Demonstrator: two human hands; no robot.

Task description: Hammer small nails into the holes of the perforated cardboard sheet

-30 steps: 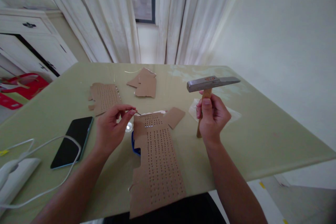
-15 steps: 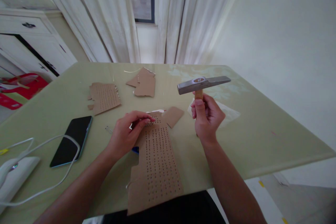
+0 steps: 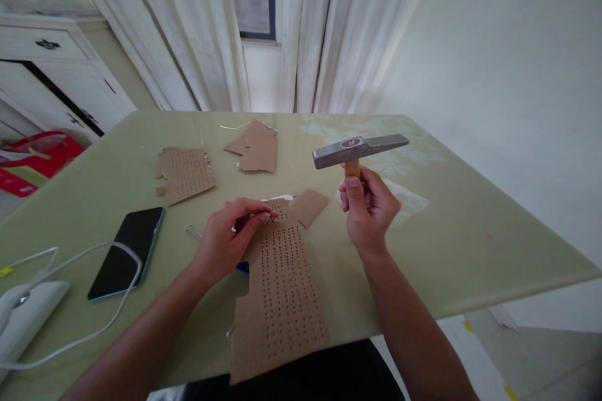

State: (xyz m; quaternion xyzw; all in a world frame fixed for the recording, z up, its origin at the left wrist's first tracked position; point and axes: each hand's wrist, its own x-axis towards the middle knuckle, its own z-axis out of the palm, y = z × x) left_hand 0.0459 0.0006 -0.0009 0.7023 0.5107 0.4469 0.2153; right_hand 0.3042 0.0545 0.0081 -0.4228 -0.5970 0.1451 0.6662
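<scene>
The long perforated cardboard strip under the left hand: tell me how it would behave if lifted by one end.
The perforated cardboard strip would probably sag or fold along its hole rows. It looks thin and flat, so likely light. Its near end overhangs the table, so a push could slide it off.

The right hand point(image 3: 369, 210) grips a hammer point(image 3: 358, 150) by its wooden handle, the steel head raised level above the bench point(image 3: 470, 232). The left hand point(image 3: 230, 238) rests fingertips-down on the far end of a long perforated cardboard strip point(image 3: 282, 288), pinching something too small to make out — the strip's near end overhangs the bench's near edge. A black phone point(image 3: 126, 252) lies toward the left edge with a white cable point(image 3: 84, 301) looped by it. Two more cardboard pieces — one perforated point(image 3: 185, 172), one plain point(image 3: 256, 147) — lie nearer the far edge.
</scene>
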